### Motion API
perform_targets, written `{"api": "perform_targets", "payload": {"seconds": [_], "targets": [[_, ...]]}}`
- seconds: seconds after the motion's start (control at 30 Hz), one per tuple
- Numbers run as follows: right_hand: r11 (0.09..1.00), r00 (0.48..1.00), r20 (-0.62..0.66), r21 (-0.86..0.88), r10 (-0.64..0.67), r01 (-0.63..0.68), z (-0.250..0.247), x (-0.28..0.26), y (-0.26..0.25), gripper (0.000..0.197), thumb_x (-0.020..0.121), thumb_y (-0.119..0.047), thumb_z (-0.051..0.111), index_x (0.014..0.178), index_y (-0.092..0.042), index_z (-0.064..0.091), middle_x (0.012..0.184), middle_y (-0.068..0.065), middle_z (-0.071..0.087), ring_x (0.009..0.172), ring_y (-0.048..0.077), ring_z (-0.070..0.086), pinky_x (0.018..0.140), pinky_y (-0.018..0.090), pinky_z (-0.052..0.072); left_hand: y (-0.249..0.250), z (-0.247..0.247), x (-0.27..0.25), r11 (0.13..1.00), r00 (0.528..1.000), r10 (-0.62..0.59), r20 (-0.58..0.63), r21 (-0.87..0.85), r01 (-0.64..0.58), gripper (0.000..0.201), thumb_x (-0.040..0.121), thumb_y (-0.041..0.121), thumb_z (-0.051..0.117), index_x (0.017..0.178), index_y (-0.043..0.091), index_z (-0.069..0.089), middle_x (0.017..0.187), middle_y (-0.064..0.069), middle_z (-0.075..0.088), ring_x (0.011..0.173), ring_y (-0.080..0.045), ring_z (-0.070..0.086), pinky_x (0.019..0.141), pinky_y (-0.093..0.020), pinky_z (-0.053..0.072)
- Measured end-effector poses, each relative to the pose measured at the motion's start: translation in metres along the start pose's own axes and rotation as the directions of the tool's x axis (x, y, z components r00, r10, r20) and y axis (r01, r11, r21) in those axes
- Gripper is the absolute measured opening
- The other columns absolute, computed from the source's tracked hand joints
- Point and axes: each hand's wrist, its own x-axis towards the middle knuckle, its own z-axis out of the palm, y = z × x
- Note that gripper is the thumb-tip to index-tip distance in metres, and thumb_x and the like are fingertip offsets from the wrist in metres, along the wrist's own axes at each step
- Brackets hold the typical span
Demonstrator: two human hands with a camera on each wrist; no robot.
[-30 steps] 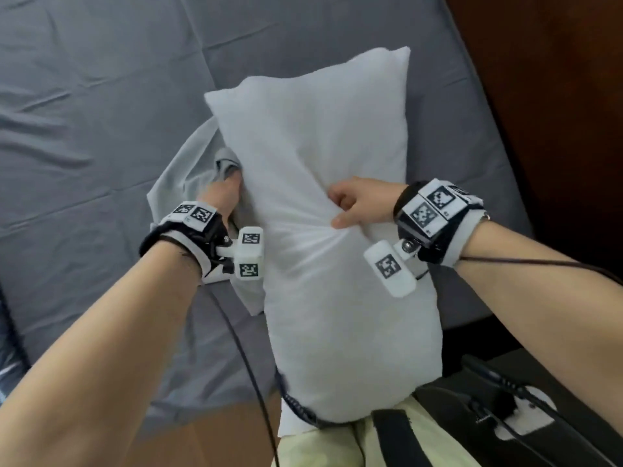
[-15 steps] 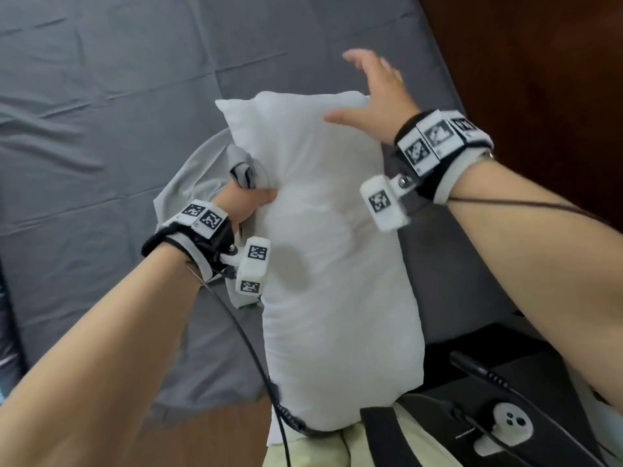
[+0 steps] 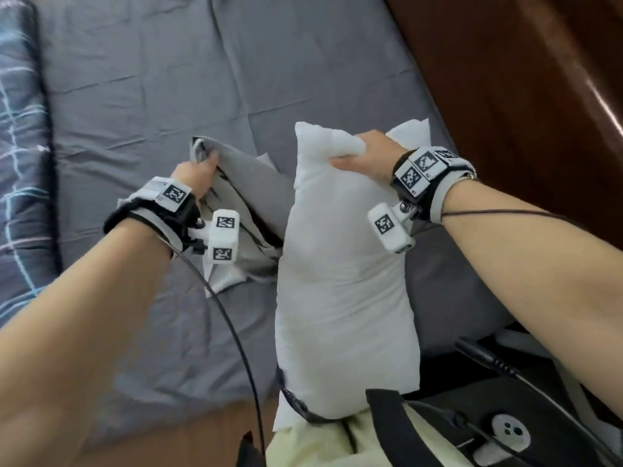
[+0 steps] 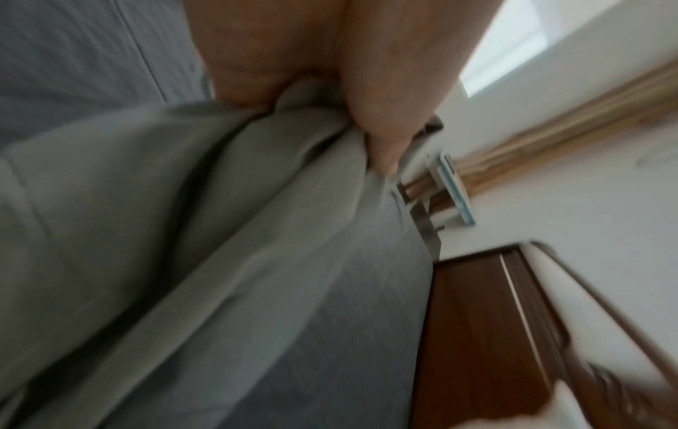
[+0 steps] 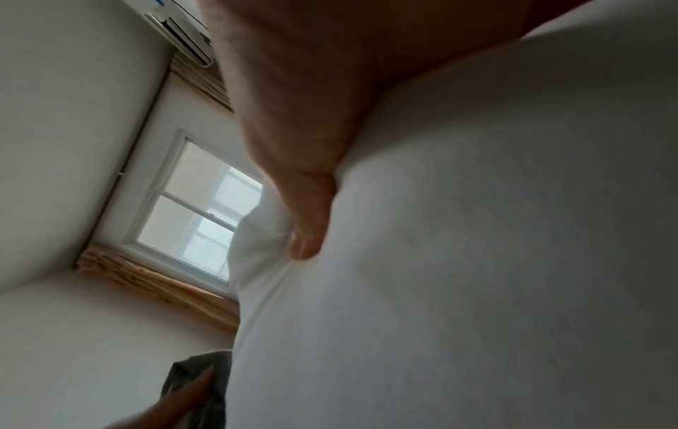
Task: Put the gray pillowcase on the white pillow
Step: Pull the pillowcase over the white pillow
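Observation:
The white pillow (image 3: 340,281) stands on end against my lap, its top end folded over. My right hand (image 3: 362,156) grips that top end, fingers curled over the fold and thumb dug into the cloth (image 5: 477,261). Left of it, my left hand (image 3: 199,170) holds the gray pillowcase (image 3: 249,193) bunched by one edge, lifted off the bed; the fabric hangs down beside the pillow. In the left wrist view my fingers (image 4: 381,124) pinch the gray folds (image 4: 183,232). The pillowcase opening itself is not plainly shown.
A gray bedsheet (image 3: 168,79) covers the bed beneath. A blue patterned quilt (image 3: 20,163) lies at the left edge. A dark wooden bed frame (image 3: 522,79) runs along the right. Cables and a white controller (image 3: 509,433) rest by my lap.
My right hand left the pillow's middle, reached up and now grips its folded top end. My left hand drew the pillowcase out to the left, away from the pillow.

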Motion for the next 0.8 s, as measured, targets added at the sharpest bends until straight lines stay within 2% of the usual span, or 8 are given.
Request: {"api": "perform_targets", "payload": {"seconds": [0.07, 0.13, 0.23, 0.37, 0.53, 0.63, 0.7, 0.8], "targets": [[0.999, 1.0, 0.012, 0.046, -0.021, 0.021, 0.002, -0.015, -0.008, 0.032, 0.067, -0.059, 0.062, 0.076, -0.028, 0.065, 0.092, -0.002, 0.071, 0.097, 0.025, 0.065, 0.098, 0.047, 0.045, 0.009, -0.028, -0.003, 1.0, 0.994, -0.012, -0.109, -0.028, 0.009, 0.056, 0.098, 0.041, 0.033, 0.144, 0.008, 0.031, 0.139, -0.034, 0.042, 0.127, -0.046, 0.044, 0.109, -0.045, 0.034], [0.995, 0.996, 0.029, 0.06, -0.08, 0.078, 0.003, -0.025, -0.025, 0.04, 0.072, -0.055, 0.062, 0.091, -0.021, 0.069, 0.095, 0.005, 0.073, 0.097, 0.025, 0.065, 0.1, 0.043, 0.043, 0.021, -0.039, -0.007, 0.994, 0.99, 0.062, -0.127, -0.079, -0.072, 0.054, 0.096, 0.039, 0.038, 0.142, 0.01, 0.035, 0.131, -0.033, 0.049, 0.119, -0.046, 0.051, 0.104, -0.046, 0.04], [0.987, 0.987, 0.046, -0.045, -0.155, 0.157, 0.007, -0.034, -0.053, 0.03, 0.084, -0.046, 0.06, 0.101, -0.022, 0.067, 0.099, 0.0, 0.071, 0.098, 0.022, 0.059, 0.099, 0.038, 0.035, 0.04, -0.035, -0.027, 0.964, 0.982, 0.168, -0.089, -0.191, -0.182, 0.035, 0.086, 0.039, 0.059, 0.105, 0.009, 0.06, 0.105, -0.017, 0.065, 0.094, -0.03, 0.063, 0.088, -0.038, 0.05], [0.959, 0.979, 0.116, -0.213, -0.167, 0.189, 0.022, -0.041, -0.071, 0.025, 0.086, -0.048, 0.054, 0.103, -0.031, 0.061, 0.097, -0.012, 0.062, 0.109, 0.019, 0.056, 0.099, 0.043, 0.027, 0.05, -0.024, -0.044, 0.909, 0.954, 0.3, 0.025, -0.311, -0.278, 0.009, 0.086, 0.024, 0.064, 0.08, 0.017, 0.063, 0.082, -0.004, 0.064, 0.073, -0.017, 0.059, 0.078, -0.032, 0.048], [0.938, 0.972, 0.139, -0.268, -0.19, 0.222, 0.038, -0.049, -0.07, 0.045, 0.087, -0.045, 0.052, 0.131, -0.039, 0.043, 0.125, -0.017, 0.058, 0.126, 0.015, 0.049, 0.101, 0.045, 0.025, 0.048, -0.03, -0.05, 0.923, 0.939, 0.34, -0.043, -0.177, -0.342, 0.031, 0.091, 0.034, 0.048, 0.105, 0.012, 0.064, 0.101, -0.006, 0.06, 0.094, -0.02, 0.055, 0.091, -0.034, 0.045], [0.935, 0.966, 0.164, -0.265, -0.199, 0.237, 0.048, -0.047, -0.077, 0.062, 0.083, -0.045, 0.053, 0.14, -0.039, 0.028, 0.124, -0.018, 0.059, 0.124, 0.018, 0.051, 0.101, 0.046, 0.025, 0.046, -0.028, -0.053, 0.952, 0.952, 0.307, 0.022, -0.019, -0.306, 0.046, 0.092, 0.046, 0.041, 0.114, 0.01, 0.06, 0.107, -0.007, 0.058, 0.101, -0.023, 0.054, 0.101, -0.036, 0.042], [0.944, 0.983, 0.123, -0.286, -0.136, 0.167, 0.049, -0.042, -0.079, 0.067, 0.081, -0.048, 0.056, 0.14, -0.032, 0.028, 0.12, -0.007, 0.063, 0.122, 0.025, 0.053, 0.103, 0.046, 0.025, 0.042, -0.027, -0.052, 0.946, 0.945, 0.324, 0.043, -0.009, -0.324, 0.044, 0.091, 0.047, 0.045, 0.11, 0.012, 0.062, 0.106, -0.006, 0.06, 0.098, -0.023, 0.056, 0.098, -0.036, 0.045], [0.975, 1.0, 0.021, -0.222, -0.01, 0.015, 0.034, -0.037, -0.067, 0.068, 0.082, -0.044, 0.061, 0.138, -0.02, 0.031, 0.128, 0.007, 0.06, 0.122, 0.032, 0.052, 0.097, 0.037, 0.03, 0.029, -0.04, -0.046, 0.933, 0.936, 0.346, -0.07, -0.083, -0.351, 0.034, 0.087, 0.042, 0.058, 0.103, 0.014, 0.068, 0.094, -0.007, 0.064, 0.088, -0.018, 0.058, 0.086, -0.032, 0.048]]}}
